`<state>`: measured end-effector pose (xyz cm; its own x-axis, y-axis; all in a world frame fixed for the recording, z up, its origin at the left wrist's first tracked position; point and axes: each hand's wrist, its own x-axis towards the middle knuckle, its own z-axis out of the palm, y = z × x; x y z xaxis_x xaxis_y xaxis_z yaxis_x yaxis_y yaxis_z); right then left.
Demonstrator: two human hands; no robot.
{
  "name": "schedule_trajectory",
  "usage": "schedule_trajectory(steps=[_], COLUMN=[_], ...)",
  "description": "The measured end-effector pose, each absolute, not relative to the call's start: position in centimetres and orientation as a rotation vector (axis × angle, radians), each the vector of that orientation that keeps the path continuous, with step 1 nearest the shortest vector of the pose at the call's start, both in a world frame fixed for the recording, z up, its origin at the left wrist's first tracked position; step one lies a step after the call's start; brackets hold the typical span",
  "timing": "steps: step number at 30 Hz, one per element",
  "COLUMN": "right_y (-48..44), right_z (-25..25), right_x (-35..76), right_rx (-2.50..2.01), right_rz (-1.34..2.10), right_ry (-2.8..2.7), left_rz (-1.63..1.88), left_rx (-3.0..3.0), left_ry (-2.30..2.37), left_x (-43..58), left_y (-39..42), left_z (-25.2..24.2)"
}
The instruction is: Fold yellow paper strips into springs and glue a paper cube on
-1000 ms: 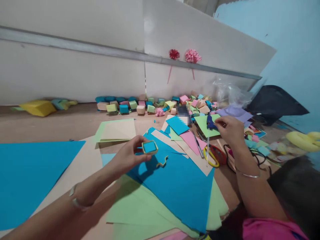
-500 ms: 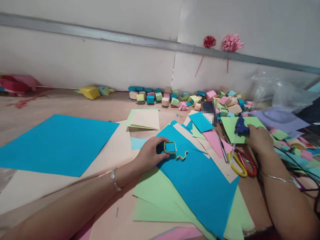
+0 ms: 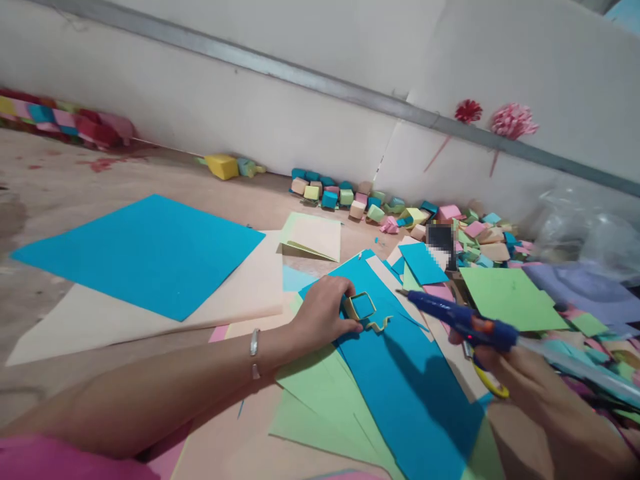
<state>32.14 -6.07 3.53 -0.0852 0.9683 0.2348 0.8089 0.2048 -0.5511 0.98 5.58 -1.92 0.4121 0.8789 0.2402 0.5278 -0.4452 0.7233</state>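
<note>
Between the thumb and fingers of my left hand [image 3: 323,310] is a small yellow paper box frame [image 3: 361,307], open at the top, with blue showing through it. It is held over a large blue paper sheet [image 3: 425,393]. A thin zigzag yellow strip [image 3: 383,325] lies beside the box. My right hand [image 3: 525,380] grips a blue hot glue gun [image 3: 463,319] with an orange part and a clear glue stick at its rear. The gun's nozzle points left toward the box, a short distance away from it.
Scissors with a yellow handle [image 3: 493,385] lie partly hidden beneath my right hand. Green sheets [image 3: 325,420] spread under the blue one; another blue sheet [image 3: 150,257] lies left. Many small paper cubes [image 3: 330,199] line the wall. Paper flowers [image 3: 513,121] stand near a metal rail.
My right hand has lifted the glue gun off the green paper and swung it left toward the box. My left hand has tilted the box slightly. The camera view has turned.
</note>
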Motion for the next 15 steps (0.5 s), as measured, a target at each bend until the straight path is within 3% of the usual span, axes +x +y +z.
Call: schedule_trajectory(steps=[5,15], right_y=[-6.6,-7.8], right_z=[4.1,4.1], right_x=[28.9,28.3], right_rx=[-1.709,-1.914], right_rz=[0.679,0.650], right_ry=[-1.899,-1.897], left_rz=[0.837,0.757], left_rx=[2.168,2.340], left_ry=[1.168,1.124], left_x=[2.0,2.2], left_y=[4.8,4.5], left_z=[-2.0,-1.7])
